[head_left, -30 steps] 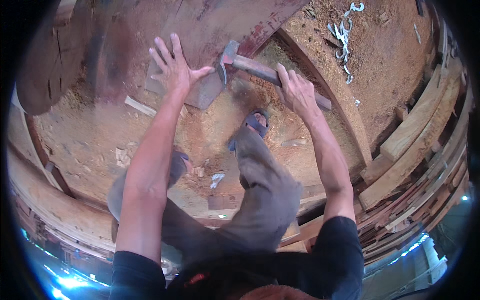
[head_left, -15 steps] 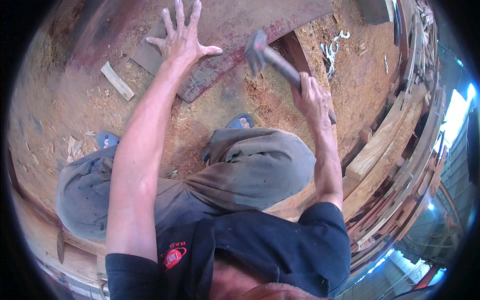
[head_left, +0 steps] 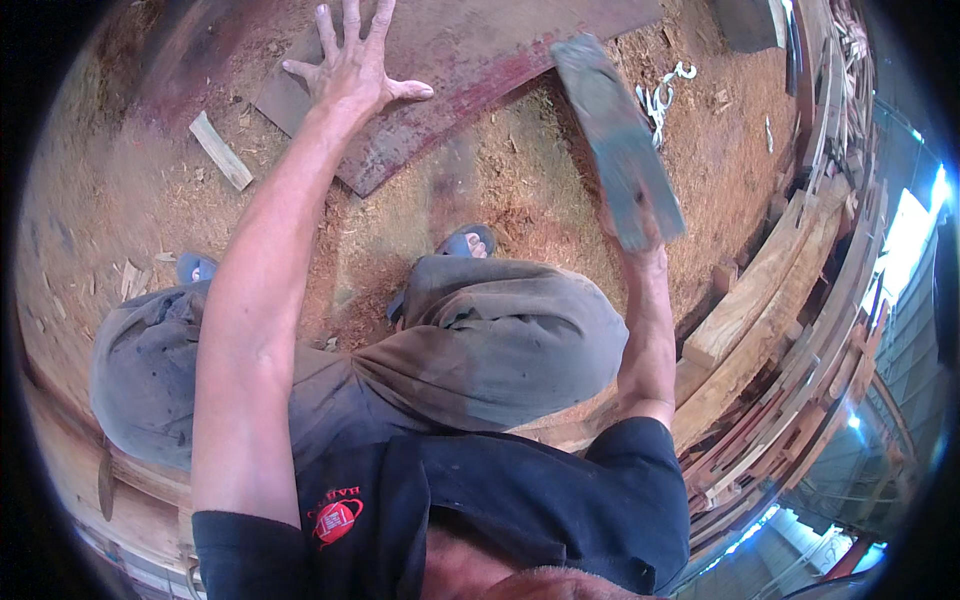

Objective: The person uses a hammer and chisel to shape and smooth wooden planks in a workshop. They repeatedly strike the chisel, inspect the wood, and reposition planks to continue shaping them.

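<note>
The right hand (head_left: 640,235), clamped on the grey flat-headed wooden-handled adze (head_left: 615,140), has swung it up off the dark reddish plank (head_left: 480,60), where the left hand (head_left: 350,70) stays splayed flat.

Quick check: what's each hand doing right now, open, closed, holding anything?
Left hand: open, fingers spread, flat on the reddish board.
Right hand: closed on the handle of a raised tool.
</note>
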